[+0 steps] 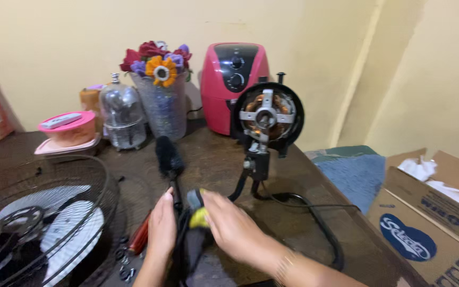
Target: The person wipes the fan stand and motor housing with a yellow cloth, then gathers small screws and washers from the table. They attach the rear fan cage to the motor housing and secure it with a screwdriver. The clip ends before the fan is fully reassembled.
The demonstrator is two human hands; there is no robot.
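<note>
My left hand (161, 227) grips the black handle of a brush whose dark bristle head (168, 155) points up and away over the brown table (216, 159). My right hand (233, 226) closes over a yellow and grey object (197, 208), perhaps a cloth or sponge, just right of the brush handle. Behind the hands stands a fan motor (267, 118) with its casing off, copper windings showing, on a black stand. Its black cable (314, 220) loops along the table to the right.
A wire fan guard with white blades (43, 218) lies at the left. At the back stand a red air fryer (233, 85), a flower vase (161, 101), a glass jar (121, 114) and a pink container (68, 130). Cardboard boxes (431, 223) sit at the right. Screws (124, 260) lie near a red-handled tool (140, 235).
</note>
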